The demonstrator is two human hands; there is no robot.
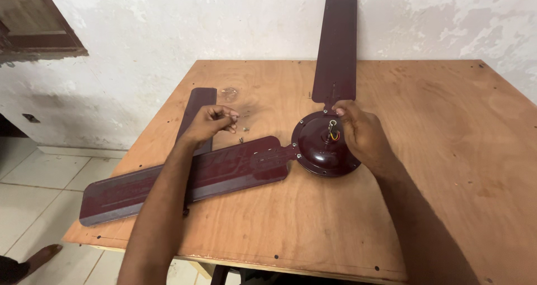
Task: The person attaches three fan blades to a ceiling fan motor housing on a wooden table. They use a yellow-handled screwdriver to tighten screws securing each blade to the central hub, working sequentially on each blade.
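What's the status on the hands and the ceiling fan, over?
Left hand pinched shut over small screws. Right hand resting on maroon fan motor, fingers at the far blade joint. Loose third blade lies under left hand.

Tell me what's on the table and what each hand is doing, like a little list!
Table: plywood table beside a peeling white wall
Fan: maroon ceiling fan motor, wires poking from its middle
Blades: upper blade and left blade meet the motor; third blade lies partly under the left blade
Left hand: fingers pinched together above small screws
Right hand: resting on the motor
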